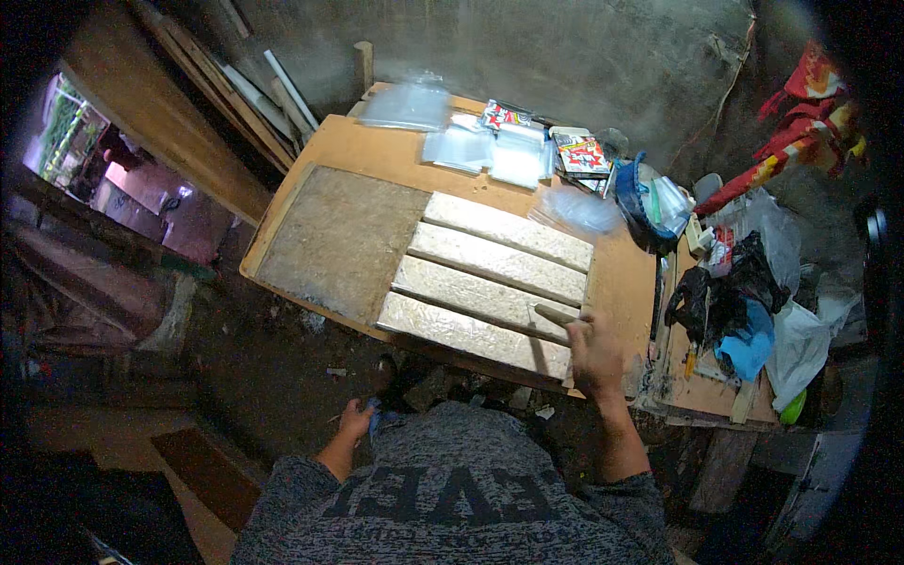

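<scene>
Four long pale, speckled bars (499, 247) lie side by side on the right of a worn square board (330, 226), their tops glossy in places. My right hand (593, 358) is closed on a flat, narrow tool (551, 312), possibly a blade, which points left over the lower bars, its dark shadow falling across them. Whether the tool touches a bar I cannot tell. My left hand (356, 419) hangs low beside my body with fingers curled, next to something bluish; what it holds, if anything, is unclear.
The orange tabletop (633, 282) carries clear plastic sheets (513, 155), printed packets (579, 151) and a blue container (636, 193). Crumpled bags (796, 363) crowd the right side. Red cloth (800, 122) hangs at upper right; planks and pipes (282, 89) lean behind. A doorway opens left.
</scene>
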{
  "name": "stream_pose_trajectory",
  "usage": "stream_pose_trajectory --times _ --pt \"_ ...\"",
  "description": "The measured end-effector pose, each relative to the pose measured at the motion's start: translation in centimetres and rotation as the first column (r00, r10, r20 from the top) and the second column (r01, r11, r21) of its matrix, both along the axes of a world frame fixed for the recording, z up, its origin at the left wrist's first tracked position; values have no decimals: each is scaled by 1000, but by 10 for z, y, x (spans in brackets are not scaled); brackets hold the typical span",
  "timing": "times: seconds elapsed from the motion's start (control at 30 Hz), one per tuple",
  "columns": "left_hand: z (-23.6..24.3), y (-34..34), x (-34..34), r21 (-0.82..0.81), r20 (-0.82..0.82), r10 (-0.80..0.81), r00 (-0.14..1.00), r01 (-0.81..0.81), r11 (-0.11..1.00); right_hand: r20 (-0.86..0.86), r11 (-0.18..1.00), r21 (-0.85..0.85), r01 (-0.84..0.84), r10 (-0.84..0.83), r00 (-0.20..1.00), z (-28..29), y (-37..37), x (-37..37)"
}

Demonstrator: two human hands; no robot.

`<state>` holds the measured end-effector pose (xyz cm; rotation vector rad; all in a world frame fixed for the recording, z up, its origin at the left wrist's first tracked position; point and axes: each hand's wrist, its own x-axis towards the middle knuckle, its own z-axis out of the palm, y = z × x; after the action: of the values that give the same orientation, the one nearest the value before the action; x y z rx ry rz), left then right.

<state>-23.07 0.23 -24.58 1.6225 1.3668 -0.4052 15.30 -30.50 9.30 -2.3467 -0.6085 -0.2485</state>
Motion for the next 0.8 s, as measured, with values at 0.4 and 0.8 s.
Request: stream_pose_trajectory --times 0.4,0.8 --pt "-39 -7 -29 -74 114 199 973 -191 979 -8 978 59 -198 199 980 15 60 -9" --pt "-15 -16 -34 -66 16 206 979 -204 977 -109 934 130 -333 348 931 6 110 -7"
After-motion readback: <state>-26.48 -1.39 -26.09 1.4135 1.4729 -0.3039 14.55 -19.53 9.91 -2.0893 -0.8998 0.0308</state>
